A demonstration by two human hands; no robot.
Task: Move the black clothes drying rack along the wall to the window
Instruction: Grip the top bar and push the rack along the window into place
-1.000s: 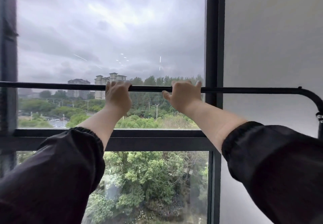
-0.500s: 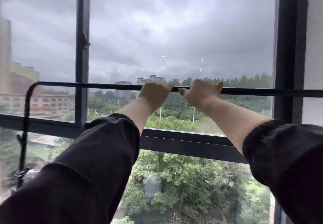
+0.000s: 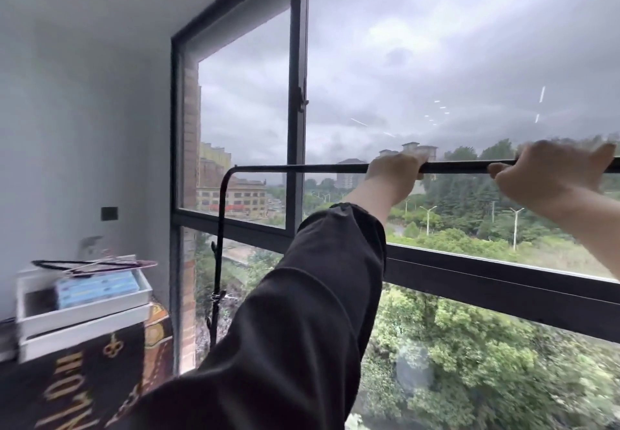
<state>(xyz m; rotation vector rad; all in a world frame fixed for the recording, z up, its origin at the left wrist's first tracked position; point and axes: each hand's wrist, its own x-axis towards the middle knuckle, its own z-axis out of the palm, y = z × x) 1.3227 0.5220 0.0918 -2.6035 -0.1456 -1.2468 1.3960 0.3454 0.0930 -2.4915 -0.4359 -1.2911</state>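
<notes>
We find the black clothes drying rack (image 3: 328, 168) standing directly in front of the window (image 3: 297, 127), its top bar level across the glass and its left upright bending down near the frame's left edge. Our left hand (image 3: 394, 174) and right hand (image 3: 550, 179) each close over that top bar, fingers wrapped on it, well apart. A white tray (image 3: 84, 305) sits at lower left by the wall.

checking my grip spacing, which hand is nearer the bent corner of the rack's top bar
Left. The left hand grips the top bar partway along from the bent corner. The right hand grips the same bar farther along, beyond the left hand.
</notes>
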